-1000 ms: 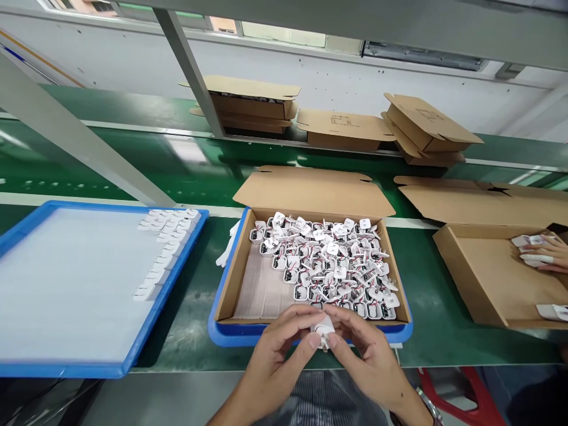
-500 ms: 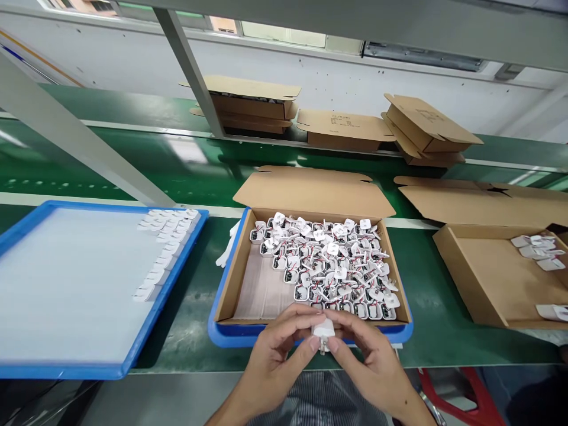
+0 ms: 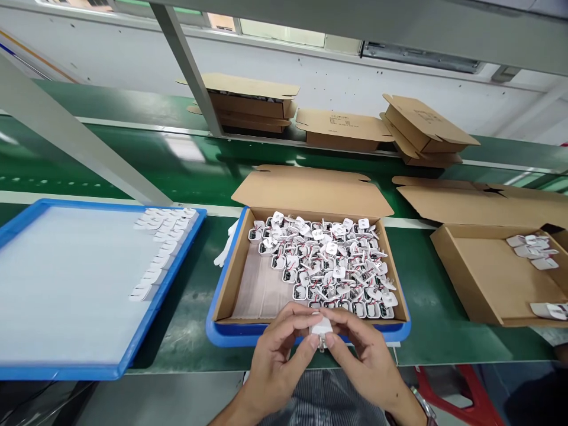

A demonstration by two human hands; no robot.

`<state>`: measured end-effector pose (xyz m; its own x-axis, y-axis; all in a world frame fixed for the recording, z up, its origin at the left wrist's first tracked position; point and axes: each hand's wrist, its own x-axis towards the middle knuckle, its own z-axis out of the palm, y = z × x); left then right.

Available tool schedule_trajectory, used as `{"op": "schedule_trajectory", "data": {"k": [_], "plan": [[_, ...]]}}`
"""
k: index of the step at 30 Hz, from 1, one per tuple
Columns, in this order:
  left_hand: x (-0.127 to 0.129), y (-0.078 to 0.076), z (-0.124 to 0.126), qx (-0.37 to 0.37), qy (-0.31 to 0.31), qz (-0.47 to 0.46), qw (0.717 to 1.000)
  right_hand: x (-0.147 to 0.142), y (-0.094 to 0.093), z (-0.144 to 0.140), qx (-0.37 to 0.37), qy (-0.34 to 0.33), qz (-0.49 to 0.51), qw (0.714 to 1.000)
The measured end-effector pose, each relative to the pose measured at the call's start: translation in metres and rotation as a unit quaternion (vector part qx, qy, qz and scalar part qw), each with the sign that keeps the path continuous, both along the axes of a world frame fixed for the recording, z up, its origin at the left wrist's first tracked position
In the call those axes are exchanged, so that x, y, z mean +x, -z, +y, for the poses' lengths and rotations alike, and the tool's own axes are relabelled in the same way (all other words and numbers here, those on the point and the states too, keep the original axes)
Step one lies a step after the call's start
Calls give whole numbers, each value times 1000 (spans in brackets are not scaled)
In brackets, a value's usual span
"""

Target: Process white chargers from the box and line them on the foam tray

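Left hand [image 3: 277, 355] and right hand [image 3: 366, 358] pinch one white plug [image 3: 320, 328] between their fingertips, just in front of the box [image 3: 231, 278] of loose plugs. The step looks like pressing its halves together. Next, it likely needs a firm squeeze, then a place in the row on the blue tray [image 3: 177, 278].

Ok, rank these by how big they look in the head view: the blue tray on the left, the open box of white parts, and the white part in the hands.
1. blue tray, though it lies nearer the camera
2. open box
3. white part, by far the smallest
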<state>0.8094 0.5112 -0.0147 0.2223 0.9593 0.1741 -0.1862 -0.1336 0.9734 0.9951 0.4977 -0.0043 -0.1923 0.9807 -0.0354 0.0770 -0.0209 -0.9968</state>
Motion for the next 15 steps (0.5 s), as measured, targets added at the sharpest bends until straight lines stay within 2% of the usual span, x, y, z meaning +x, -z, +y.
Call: {"op": "schedule_trajectory", "data": {"k": [3,9,15], "plan": [[0,0,0,2,-5,-4,1000,0,2,-1,-9,-31,24,999],[1,-3,-2,12,-25,1,1000,-5,-2,1,9,0,44,999],[1,-2,1,-2,-21,-9,1000,-6,-3,2,-19,-13,64,998]]}}
